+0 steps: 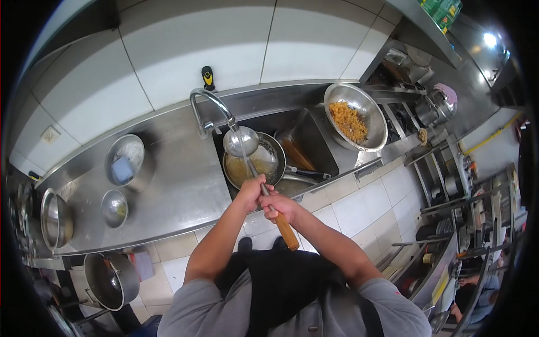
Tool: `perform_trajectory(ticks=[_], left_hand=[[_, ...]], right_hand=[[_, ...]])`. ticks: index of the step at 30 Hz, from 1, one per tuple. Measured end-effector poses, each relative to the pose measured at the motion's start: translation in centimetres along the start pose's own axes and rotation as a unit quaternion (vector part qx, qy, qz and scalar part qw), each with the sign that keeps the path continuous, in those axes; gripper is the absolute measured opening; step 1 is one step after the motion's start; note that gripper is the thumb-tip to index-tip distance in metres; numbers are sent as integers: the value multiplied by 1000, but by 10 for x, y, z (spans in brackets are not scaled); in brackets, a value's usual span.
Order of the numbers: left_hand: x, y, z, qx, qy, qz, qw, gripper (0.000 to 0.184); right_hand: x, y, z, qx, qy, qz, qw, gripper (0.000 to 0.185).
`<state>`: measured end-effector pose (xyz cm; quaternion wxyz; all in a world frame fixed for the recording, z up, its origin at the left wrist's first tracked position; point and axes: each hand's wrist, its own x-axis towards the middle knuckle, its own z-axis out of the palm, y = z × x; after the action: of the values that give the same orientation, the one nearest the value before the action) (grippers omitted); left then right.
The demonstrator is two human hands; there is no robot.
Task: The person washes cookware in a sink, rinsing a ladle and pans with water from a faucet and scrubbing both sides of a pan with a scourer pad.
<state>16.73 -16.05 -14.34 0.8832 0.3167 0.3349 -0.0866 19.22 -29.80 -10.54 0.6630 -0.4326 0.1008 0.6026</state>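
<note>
A ladle (241, 141) with a round metal bowl, a long shaft and a wooden handle end (287, 235) slants across the sink. Its bowl sits beneath the curved faucet (212, 96). My left hand (252, 192) is closed around the metal shaft. Just below it, my right hand (281, 205) also grips the ladle, close to the wooden part. Under the ladle, a round pan (272, 178) with cloudy yellowish liquid lies in the sink (320, 140). A black pan handle (307, 172) reaches toward the sink's front edge.
Right of the sink stands a metal bowl (375, 115) of orange-brown food. On the left counter are a bowl with a blue sponge (122, 169), a small bowl (114, 209) and a basin (56, 219). A large pot (130, 281) stands below. Another person's arm (469, 280) shows at far right.
</note>
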Motion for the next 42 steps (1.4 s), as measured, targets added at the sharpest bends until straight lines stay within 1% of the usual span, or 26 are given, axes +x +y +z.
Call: perform_trajectory(ticks=[2,3,5,7,10,12,14,15,17,18,19,21,23,25,26,28,29,31,33,35,36,37,38,39,41,42], left_hand=[[4,5,-1,21,1,-7,1000,25],[25,8,-9,-11,-15,4,1000,25],[82,23,-32,-42,-32,17,998,24],[140,41,-53,-152,49,49,986,24],[129,38,-42,-168,18,56,984,26],[72,10,-17,-52,-71,68,994,28],[0,-1,13,-37,-57,50,996,28],[-16,-3,18,-22,-40,31,999,29],[7,5,-2,-18,-72,25,997,28],[27,11,-11,-14,-104,24,994,27],[53,14,-16,-15,-103,23,994,27],[84,25,-18,-161,22,48,985,31],[69,7,-18,-161,-5,56,985,26],[35,-8,-13,52,-164,38,984,18],[23,-7,-8,53,-164,35,984,18],[7,-10,-7,-5,-174,5,985,16],[14,-10,-11,-5,-171,1,985,16],[50,-2,-18,5,-220,15,975,16],[69,4,-17,-13,-190,33,981,19],[96,13,-18,-83,-91,24,992,19],[122,16,-30,-86,-68,30,994,20],[135,19,-37,-88,-69,32,993,20],[144,24,-42,-114,-12,64,991,21],[147,27,-46,-139,46,93,985,22],[141,40,-55,-141,56,104,983,24],[142,44,-60,-142,68,114,981,27]], right_hand=[[-4,0,11,13,27,-29,999,17],[-8,0,14,14,27,-28,999,17],[-12,-4,19,-34,52,23,998,18],[-14,-1,20,-40,34,29,998,18],[-15,-1,17,-46,34,32,998,19],[-3,-7,15,-42,43,17,998,21],[10,-7,4,-46,95,-43,993,21],[8,-8,5,-44,96,-43,993,21],[0,-6,5,-17,34,-32,999,17],[-3,-9,9,-17,35,-30,999,17],[-4,-9,13,-35,35,-2,999,18],[-5,-7,18,-50,33,26,998,19],[-8,-12,18,-42,38,31,998,20],[-17,-16,16,-50,39,-1,998,20],[-21,-14,13,-52,42,-28,997,20],[-15,-7,-2,-31,57,-17,998,21],[-12,-2,-9,-13,70,-7,997,21],[-10,-5,-24,-8,50,-7,999,22],[-17,-7,-30,-3,31,-7,999,23],[-34,-7,-26,-67,72,-11,995,21],[-40,-4,-30,-68,73,-10,995,21],[-47,-2,-36,-123,78,-5,989,18],[-54,0,-40,-176,83,-1,981,17],[-61,1,-45,-176,84,-2,981,17],[-74,-2,-50,-273,95,-4,957,13],[-82,-6,-48,-271,97,-8,958,13]])
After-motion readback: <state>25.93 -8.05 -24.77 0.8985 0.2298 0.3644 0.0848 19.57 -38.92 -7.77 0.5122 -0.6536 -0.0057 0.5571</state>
